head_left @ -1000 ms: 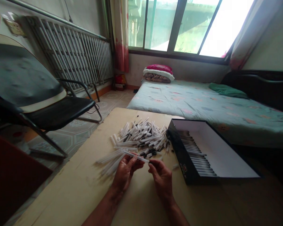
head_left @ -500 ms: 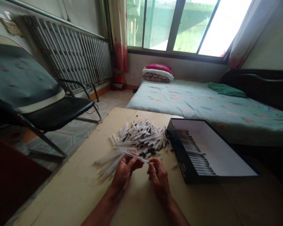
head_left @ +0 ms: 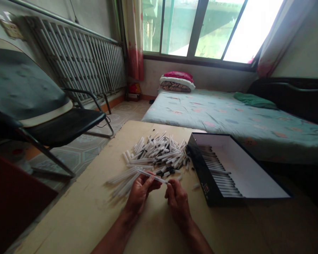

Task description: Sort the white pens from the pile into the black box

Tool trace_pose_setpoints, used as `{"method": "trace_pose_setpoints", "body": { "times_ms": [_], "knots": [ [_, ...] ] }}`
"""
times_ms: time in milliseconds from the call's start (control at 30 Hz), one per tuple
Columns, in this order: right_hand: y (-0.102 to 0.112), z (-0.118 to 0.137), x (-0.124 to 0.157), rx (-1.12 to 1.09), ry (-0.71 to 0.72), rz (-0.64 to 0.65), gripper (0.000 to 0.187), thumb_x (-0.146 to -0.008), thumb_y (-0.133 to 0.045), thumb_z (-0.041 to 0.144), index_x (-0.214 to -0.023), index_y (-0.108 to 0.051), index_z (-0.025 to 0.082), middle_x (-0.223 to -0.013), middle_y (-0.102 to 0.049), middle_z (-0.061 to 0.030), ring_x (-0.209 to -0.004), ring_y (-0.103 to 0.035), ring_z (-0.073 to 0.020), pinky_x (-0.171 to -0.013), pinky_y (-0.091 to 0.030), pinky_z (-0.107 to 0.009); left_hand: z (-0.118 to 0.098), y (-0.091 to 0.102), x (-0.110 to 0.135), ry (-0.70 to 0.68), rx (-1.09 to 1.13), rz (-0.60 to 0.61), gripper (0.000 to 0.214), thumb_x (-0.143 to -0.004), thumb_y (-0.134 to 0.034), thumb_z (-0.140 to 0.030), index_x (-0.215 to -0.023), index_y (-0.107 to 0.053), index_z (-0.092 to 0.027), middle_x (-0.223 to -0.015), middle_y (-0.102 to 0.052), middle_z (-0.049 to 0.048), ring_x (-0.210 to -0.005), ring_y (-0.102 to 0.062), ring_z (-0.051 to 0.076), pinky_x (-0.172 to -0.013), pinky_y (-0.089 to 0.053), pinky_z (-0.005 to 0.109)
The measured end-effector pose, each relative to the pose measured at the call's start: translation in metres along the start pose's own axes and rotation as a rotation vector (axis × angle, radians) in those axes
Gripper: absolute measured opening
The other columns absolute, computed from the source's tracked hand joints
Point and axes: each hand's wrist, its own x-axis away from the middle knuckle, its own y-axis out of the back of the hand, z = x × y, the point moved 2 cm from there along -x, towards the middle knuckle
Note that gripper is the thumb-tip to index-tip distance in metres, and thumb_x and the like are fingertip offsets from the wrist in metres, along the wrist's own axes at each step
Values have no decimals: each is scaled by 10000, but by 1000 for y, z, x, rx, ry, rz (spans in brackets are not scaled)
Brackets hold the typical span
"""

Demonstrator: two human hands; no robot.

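Note:
My left hand (head_left: 141, 192) pinches a thin white pen tube (head_left: 152, 176) near its middle, held just above the tan table (head_left: 90, 218). My right hand (head_left: 177, 199) has its fingers closed at the tube's right end; I cannot make out what small part they hold. Behind both hands lies a heap of white pens with black caps (head_left: 159, 153). A looser bundle of clear tubes (head_left: 122, 180) lies left of my left hand. At the right, an open black box (head_left: 201, 169) holds a row of pens along its left side.
A black chair (head_left: 55, 128) stands left of the table. A bed with a pale blue sheet (head_left: 228, 120) runs behind the table, under a window. A radiator (head_left: 79, 60) lines the left wall. A small white piece (head_left: 196, 186) lies beside the box.
My right hand has closed in slightly on the tube's right end. The left hand and the tube have hardly moved.

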Motion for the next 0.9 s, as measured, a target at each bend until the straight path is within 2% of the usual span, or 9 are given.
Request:
{"method": "trace_pose_setpoints", "body": {
  "times_ms": [67,133,267,300,467,600,667,833,900],
  "knots": [
    [0,0,0,35,5,-18,331,-948,-325,347,-676,-454,210,-534,-484,44,-471,-469,-97,-500,-340,-192,-1,-1,0,11,0,6,267,-648,-765,-257,-820,-593,-146,-749,-724,63,-659,-687,198,-658,-536,318],
    [1,-1,0,42,3,-19,354,-953,-307,343,-658,-450,209,-527,-484,41,-467,-472,-97,-498,-337,-193,-1,-1,0,11,-2,6,266,-648,-765,-255,-818,-593,-145,-745,-724,65,-657,-686,196,-655,-535,314],
    [1,-2,1,0,6,7,225,-938,-348,342,-911,-514,192,-569,-518,48,-491,-502,-105,-509,-361,-191,-1,0,0,-4,-7,-13,261,-663,-754,-257,-831,-588,-145,-757,-726,62,-668,-685,189,-670,-536,315],
    [0,-2,1,4,8,12,217,-937,-353,341,-924,-511,192,-570,-518,49,-494,-504,-106,-513,-363,-192,-1,1,0,-6,-11,-15,260,-667,-750,-258,-833,-585,-144,-760,-725,61,-667,-684,187,-671,-536,315],
    [1,-1,1,51,25,7,327,-950,-320,346,-692,-466,210,-537,-498,42,-482,-493,-100,-508,-347,-194,-1,1,-1,-5,-17,-3,258,-674,-744,-258,-837,-580,-145,-751,-723,57,-658,-681,182,-668,-534,312],
    [1,-1,0,19,35,-7,230,-939,-354,342,-888,-525,196,-552,-512,53,-473,-497,-103,-497,-362,-189,-1,1,-1,-10,-7,-14,268,-664,-752,-266,-835,-585,-147,-752,-725,58,-673,-687,194,-666,-535,314],
    [0,-2,0,23,36,1,219,-934,-364,353,-919,-517,196,-558,-513,55,-477,-501,-105,-500,-365,-190,-1,1,-1,-12,-16,-9,260,-670,-748,-266,-833,-584,-147,-754,-725,60,-670,-686,192,-668,-535,317],
    [-1,-5,1,71,16,13,348,-956,-296,357,-678,-451,216,-538,-498,41,-480,-492,-106,-517,-344,-197,0,0,0,-7,-39,39,236,-681,-739,-257,-829,-588,-152,-769,-727,66,-682,-686,193,-673,-534,315],
    [-1,-4,1,66,5,22,351,-958,-288,354,-682,-453,215,-541,-496,41,-484,-493,-107,-523,-345,-200,1,0,0,-7,-34,30,238,-680,-740,-255,-831,-588,-151,-764,-725,63,-682,-686,194,-674,-534,317]
  ]
}}
